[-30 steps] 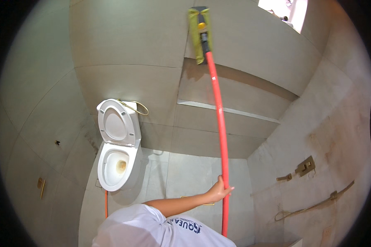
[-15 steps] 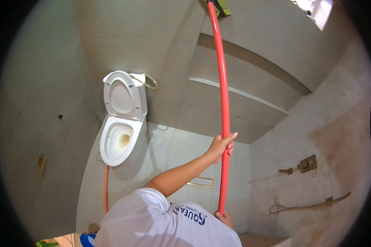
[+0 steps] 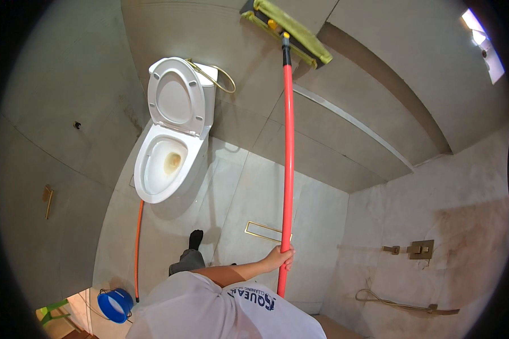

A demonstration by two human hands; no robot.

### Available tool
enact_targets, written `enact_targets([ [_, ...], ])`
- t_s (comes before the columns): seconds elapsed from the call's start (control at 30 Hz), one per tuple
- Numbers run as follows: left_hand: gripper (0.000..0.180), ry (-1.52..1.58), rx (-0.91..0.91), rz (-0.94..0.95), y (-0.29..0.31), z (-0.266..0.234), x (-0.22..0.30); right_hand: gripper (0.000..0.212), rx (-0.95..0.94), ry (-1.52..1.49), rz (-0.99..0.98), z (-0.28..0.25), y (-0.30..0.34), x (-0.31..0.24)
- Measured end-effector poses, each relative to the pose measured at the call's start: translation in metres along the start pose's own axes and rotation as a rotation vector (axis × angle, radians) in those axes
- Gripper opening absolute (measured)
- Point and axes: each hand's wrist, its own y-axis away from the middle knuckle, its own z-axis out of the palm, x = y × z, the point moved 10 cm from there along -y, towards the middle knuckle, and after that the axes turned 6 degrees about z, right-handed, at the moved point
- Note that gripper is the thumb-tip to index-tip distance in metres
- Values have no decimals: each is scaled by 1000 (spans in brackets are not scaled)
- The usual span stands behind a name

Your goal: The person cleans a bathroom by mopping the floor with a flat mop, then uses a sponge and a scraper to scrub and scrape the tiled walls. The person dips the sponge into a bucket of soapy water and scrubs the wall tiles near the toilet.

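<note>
My left hand (image 3: 280, 258) is wrapped round the red pole (image 3: 289, 158) of a flat mop, close to the front of my shirt. The pole runs up and away from me to a wide mop head with a yellow-green cloth pad (image 3: 294, 28), joined by a black and yellow swivel. That head is tilted at the far wall, by the left end of a long recessed niche (image 3: 373, 73); whether it touches the wall I cannot tell. My right hand is out of sight, and my shirt hides the lower pole end.
A white toilet (image 3: 164, 164), lid raised and brown stain in its bowl, stands left. An orange pole (image 3: 139, 254) lies near a blue bucket (image 3: 115, 305). A brass-framed drain (image 3: 263, 230) is set in the floor. Brass fittings (image 3: 421, 250) and a hose (image 3: 401, 305) mark the right wall.
The mop has come down toward me, bringing its whole head into view. My left hand has moved lower and nearer my body. The right hand has dropped out of sight; my black-socked foot now shows.
</note>
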Motion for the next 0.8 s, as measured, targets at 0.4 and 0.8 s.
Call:
enact_targets([
  [0.4, 17, 96, 226, -302, 29, -74, -68, 34, -6, 104, 94, 18, -4, -23],
  [0.8, 19, 156, 344, -440, 27, -143, -69, 37, -11, 251, 203, 45, 1, -43],
])
